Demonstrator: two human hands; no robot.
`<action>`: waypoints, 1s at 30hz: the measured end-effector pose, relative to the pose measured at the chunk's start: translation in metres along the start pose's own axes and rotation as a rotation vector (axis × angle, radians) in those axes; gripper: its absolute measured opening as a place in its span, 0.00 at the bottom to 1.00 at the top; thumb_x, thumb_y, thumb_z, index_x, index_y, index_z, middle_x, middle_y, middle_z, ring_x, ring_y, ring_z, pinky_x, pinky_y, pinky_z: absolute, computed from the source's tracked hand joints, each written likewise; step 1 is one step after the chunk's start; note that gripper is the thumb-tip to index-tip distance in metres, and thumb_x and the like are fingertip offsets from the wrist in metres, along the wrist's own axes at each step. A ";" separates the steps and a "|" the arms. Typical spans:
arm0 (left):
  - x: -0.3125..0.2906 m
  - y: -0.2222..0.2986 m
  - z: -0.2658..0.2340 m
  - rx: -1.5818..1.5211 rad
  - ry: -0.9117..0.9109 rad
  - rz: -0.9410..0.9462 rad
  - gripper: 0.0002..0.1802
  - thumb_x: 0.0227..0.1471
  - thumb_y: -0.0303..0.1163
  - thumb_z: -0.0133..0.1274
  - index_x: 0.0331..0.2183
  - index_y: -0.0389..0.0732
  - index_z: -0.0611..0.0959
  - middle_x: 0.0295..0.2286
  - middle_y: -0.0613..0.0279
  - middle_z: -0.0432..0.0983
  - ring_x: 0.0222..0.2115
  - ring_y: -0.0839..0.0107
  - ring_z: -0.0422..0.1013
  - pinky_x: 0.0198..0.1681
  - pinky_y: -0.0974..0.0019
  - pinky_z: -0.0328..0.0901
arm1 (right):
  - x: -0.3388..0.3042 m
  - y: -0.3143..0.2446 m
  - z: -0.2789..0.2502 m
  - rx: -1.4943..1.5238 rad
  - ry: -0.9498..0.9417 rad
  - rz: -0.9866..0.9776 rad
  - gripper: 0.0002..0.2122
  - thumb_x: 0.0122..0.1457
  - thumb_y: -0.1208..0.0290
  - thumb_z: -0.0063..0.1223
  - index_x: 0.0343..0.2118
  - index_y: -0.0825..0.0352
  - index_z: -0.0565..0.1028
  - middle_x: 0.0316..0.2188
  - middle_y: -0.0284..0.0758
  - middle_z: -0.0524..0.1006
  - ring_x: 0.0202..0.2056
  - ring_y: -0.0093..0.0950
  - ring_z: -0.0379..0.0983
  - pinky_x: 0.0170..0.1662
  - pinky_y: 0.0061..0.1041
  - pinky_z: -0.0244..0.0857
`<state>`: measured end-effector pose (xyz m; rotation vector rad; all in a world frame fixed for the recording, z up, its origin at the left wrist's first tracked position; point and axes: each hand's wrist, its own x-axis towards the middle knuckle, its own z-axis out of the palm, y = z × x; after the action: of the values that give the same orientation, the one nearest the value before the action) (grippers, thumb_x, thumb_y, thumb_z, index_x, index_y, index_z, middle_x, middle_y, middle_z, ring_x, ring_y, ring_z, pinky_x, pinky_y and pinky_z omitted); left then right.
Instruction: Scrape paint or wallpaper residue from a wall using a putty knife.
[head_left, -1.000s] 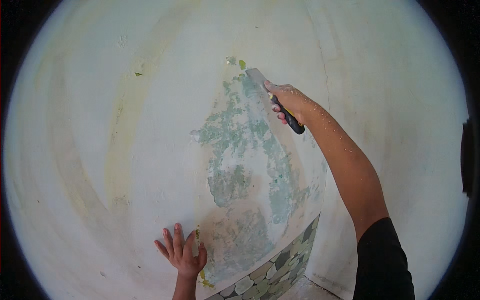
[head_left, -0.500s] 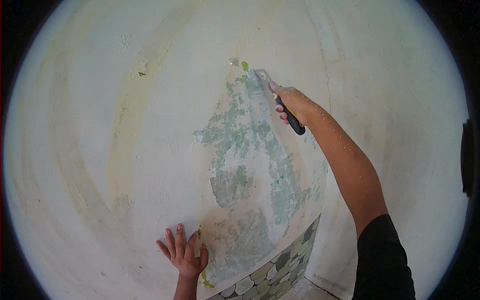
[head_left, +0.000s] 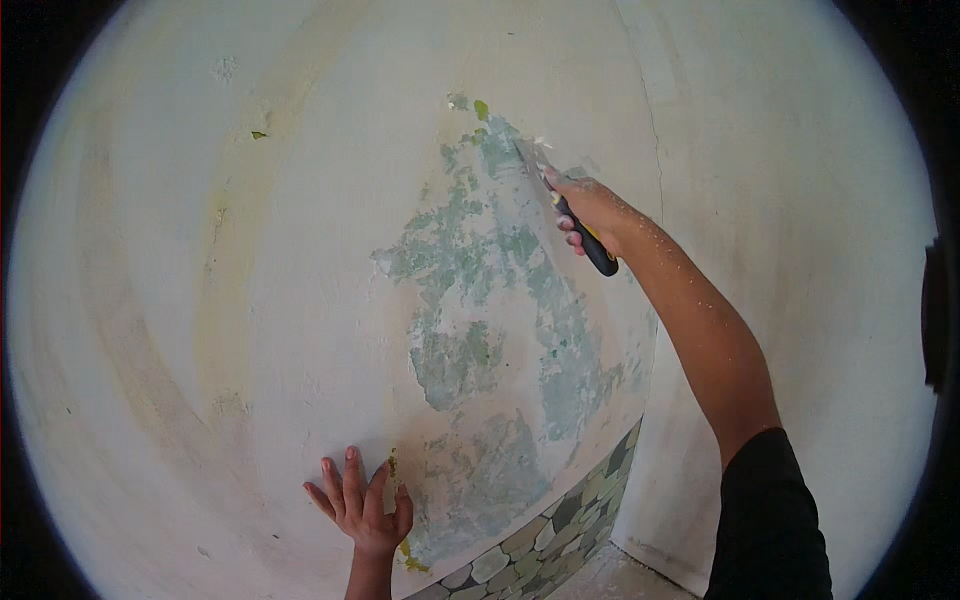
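Observation:
A scraper (head_left: pixel 590 243) with a black and yellow handle is gripped in my right hand (head_left: pixel 592 208). Its metal blade lies against the wall (head_left: pixel 320 300) near the top of a patch of bared grey-green surface (head_left: pixel 455 365). Loose flakes of paint (head_left: pixel 542 143) show beside the blade, and pale specks dot my right forearm. Lower down, my left hand (head_left: pixel 366 508) rests on the wall with its fingers spread, holding nothing. It is just left of the patch's lower part, by a thin strip of yellow-green (head_left: pixel 393 463).
Green and grey stone-pattern tiles (head_left: pixel 540 545) run along the wall's base at the lower right. A corner with a thin crack (head_left: pixel 655 130) meets another wall (head_left: pixel 800 300) on the right. A dark object (head_left: pixel 934 315) shows at the far right edge.
The scraper and my right hand have shifted slightly right and down across the wall. Fresh flakes have come up at the blade, and more grey-green shows there. My left hand stays on the wall.

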<state>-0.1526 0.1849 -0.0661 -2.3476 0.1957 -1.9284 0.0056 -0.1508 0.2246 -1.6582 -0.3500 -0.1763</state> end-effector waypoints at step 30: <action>-0.007 -0.004 -0.001 -0.002 -0.005 -0.035 0.14 0.47 0.39 0.50 0.36 0.48 0.83 0.55 0.50 0.67 0.62 0.44 0.49 0.64 0.37 0.27 | -0.034 -0.015 -0.001 -0.174 -0.032 -0.077 0.20 0.63 0.46 0.43 0.26 0.59 0.63 0.13 0.24 0.60 0.10 0.17 0.56 0.13 0.22 0.57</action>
<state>-0.1544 0.1898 -0.0723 -2.3731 0.1567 -1.9382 -0.0314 -0.1547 0.2280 -1.8219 -0.4331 -0.2442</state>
